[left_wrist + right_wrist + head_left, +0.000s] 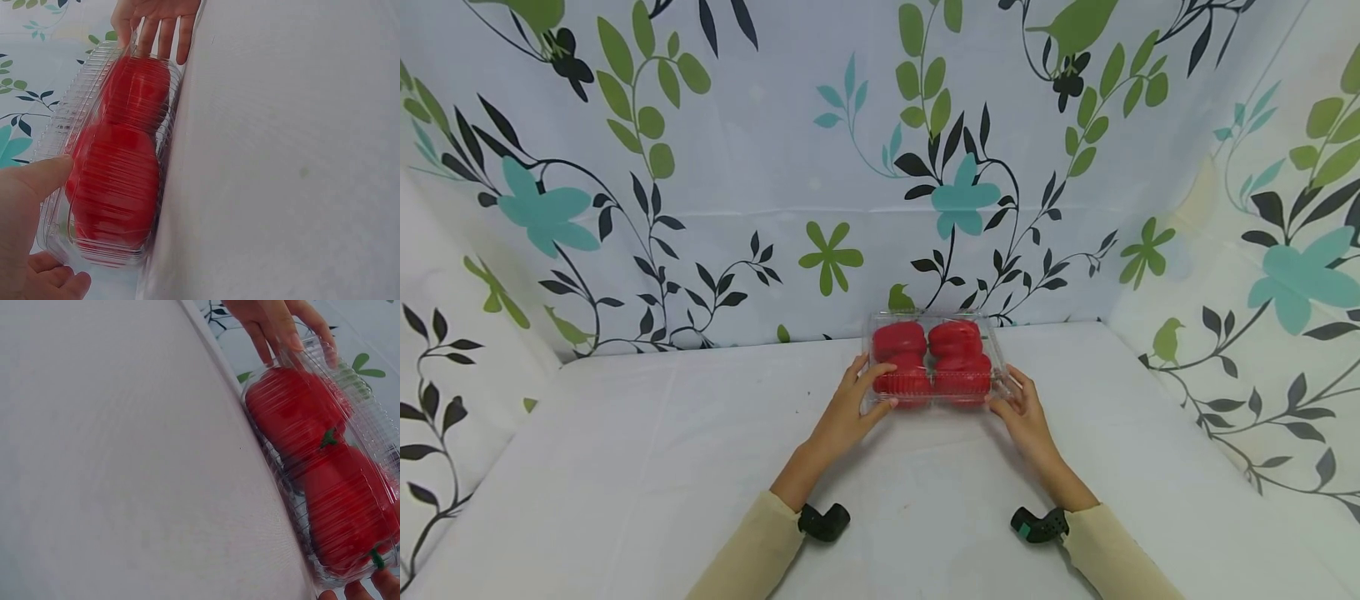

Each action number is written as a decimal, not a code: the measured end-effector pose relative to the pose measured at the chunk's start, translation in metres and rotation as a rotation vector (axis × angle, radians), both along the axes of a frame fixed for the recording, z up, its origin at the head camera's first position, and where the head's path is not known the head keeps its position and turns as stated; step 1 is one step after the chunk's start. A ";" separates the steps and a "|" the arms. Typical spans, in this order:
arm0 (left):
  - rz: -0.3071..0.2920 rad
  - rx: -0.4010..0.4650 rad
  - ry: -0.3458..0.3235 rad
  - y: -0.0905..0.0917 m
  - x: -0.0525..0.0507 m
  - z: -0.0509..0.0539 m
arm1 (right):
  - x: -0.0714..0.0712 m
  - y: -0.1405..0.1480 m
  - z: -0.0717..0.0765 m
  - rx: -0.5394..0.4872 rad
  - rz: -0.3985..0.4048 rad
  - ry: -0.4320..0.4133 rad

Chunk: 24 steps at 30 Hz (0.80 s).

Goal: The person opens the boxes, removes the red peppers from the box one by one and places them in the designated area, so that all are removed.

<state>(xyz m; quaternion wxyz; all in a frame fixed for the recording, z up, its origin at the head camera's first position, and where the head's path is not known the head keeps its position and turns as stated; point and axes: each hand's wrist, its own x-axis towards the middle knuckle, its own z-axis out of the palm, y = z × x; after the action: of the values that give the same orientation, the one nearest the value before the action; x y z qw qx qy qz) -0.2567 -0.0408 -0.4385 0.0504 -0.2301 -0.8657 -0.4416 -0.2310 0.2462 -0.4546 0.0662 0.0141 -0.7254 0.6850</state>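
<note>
Two hands on one clear plastic box: left hand gripping it around its 8 o'clock corner, right hand gripping around 4. Inside are four red peppers, roughly at 10, 2, 4 and 8. Box is up around 12 o'clock, by the far edge of a white tablecloth, leafy flower-print cloth right behind it. Black gadgets strapped on both wrists, btw.

Head view high, forward-down; wrist views near, sharing container.
</note>
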 end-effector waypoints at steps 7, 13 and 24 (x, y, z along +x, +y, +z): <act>0.013 0.003 0.000 0.000 0.000 0.001 | -0.001 0.000 -0.001 0.013 0.005 0.022; 0.012 0.008 0.008 0.001 0.000 0.001 | -0.002 0.001 -0.001 0.031 0.009 0.028; 0.004 0.009 0.019 0.001 0.000 0.001 | 0.001 0.003 -0.002 0.064 0.009 0.062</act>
<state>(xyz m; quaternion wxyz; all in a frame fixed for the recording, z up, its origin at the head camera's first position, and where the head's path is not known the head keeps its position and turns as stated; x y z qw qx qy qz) -0.2562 -0.0394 -0.4375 0.0605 -0.2322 -0.8637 -0.4431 -0.2303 0.2494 -0.4569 0.0848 0.0408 -0.7445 0.6610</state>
